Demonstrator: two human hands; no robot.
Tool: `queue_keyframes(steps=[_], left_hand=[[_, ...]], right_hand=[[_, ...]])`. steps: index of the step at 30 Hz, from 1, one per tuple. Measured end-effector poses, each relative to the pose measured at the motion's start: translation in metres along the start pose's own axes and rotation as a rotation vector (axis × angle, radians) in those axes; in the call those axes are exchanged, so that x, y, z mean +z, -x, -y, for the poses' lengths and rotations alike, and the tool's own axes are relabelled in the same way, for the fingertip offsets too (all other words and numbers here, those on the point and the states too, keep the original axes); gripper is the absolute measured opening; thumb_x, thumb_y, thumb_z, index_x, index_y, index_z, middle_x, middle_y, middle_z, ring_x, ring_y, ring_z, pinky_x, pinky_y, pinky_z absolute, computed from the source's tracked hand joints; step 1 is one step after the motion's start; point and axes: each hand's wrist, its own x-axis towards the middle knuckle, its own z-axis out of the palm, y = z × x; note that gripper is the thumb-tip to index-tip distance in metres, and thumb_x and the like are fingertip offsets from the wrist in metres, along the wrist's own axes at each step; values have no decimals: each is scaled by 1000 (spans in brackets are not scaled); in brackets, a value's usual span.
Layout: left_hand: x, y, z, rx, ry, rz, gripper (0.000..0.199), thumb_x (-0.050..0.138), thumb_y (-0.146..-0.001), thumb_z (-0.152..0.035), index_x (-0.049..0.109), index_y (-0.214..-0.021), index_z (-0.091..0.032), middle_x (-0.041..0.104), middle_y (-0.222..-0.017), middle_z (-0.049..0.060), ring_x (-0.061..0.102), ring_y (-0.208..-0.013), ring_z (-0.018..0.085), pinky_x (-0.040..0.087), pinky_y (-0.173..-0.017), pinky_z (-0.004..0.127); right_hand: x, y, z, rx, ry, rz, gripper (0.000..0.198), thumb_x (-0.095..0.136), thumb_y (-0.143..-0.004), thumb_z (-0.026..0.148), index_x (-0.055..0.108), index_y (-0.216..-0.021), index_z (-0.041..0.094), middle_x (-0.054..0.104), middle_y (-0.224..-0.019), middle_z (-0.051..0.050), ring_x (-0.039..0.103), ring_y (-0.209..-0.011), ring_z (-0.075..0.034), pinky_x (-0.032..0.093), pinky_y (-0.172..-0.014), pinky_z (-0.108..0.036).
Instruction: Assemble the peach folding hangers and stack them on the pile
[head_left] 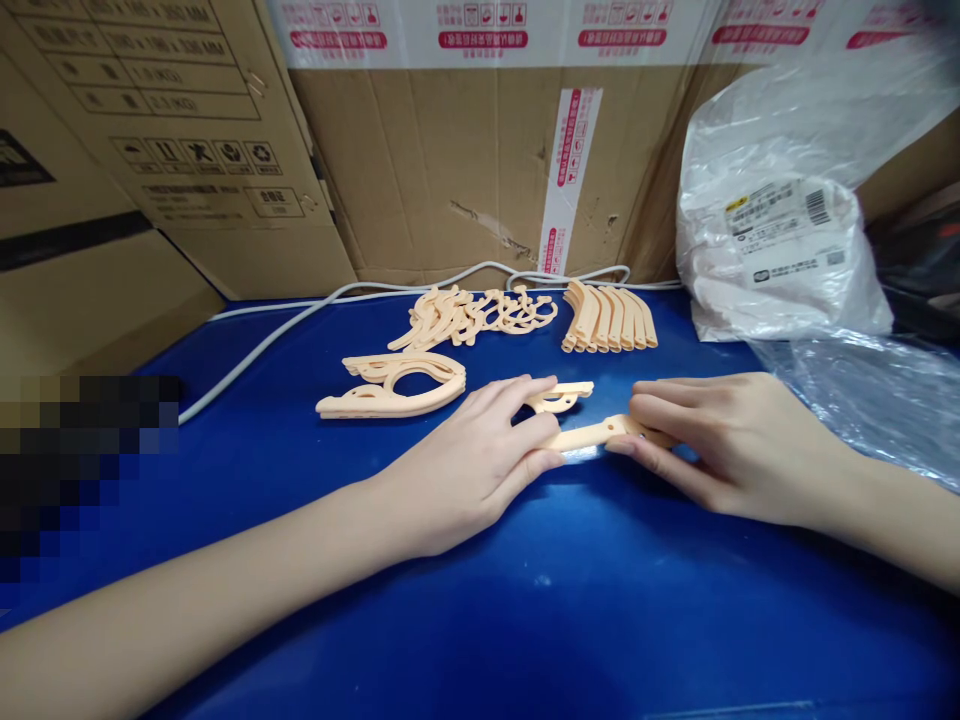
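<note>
Low over the blue table, my left hand (502,440) and my right hand (712,435) pinch the two ends of a cream plastic folding hanger (585,435). Small holes show near its middle, beside my right fingertips. A curved part with a ring-like opening (559,402) sticks out behind my left fingers; whether it joins the held piece I cannot tell. Left of my hands lies a stack of folded hangers (394,390). Behind them is a heap of loose hooks and curved pieces (480,315). A row of curved hanger arms (609,318) lies farther right.
Cardboard boxes (465,150) stand along the back of the blue table (480,620). A white cable (277,350) runs across the back and left. At the right sit a white plastic bag with a label (780,250) and clear plastic film (870,390).
</note>
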Motion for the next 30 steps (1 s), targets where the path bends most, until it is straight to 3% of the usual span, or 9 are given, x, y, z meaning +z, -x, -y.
queue_keyframes(steps=[11, 30], left_hand=[[1, 2, -2, 12, -37, 6, 35, 28, -104, -37, 58, -100, -19, 39, -149, 10, 29, -140, 24, 27, -116, 45], [1, 1, -2, 30, -40, -1, 33, 31, -103, -35, 59, -99, -18, 40, -149, 12, 34, -138, 27, 30, -114, 46]], right_hand=[[2, 1, -3, 88, -150, 132, 40, 43, -97, 41, 45, -64, 19, 48, -59, 3, 46, -48, -9, 26, -51, -26], [3, -1, -3, 98, -265, 99, 46, 48, -96, 42, 37, -58, 18, 38, -54, 5, 35, -44, -6, 23, -48, -23]])
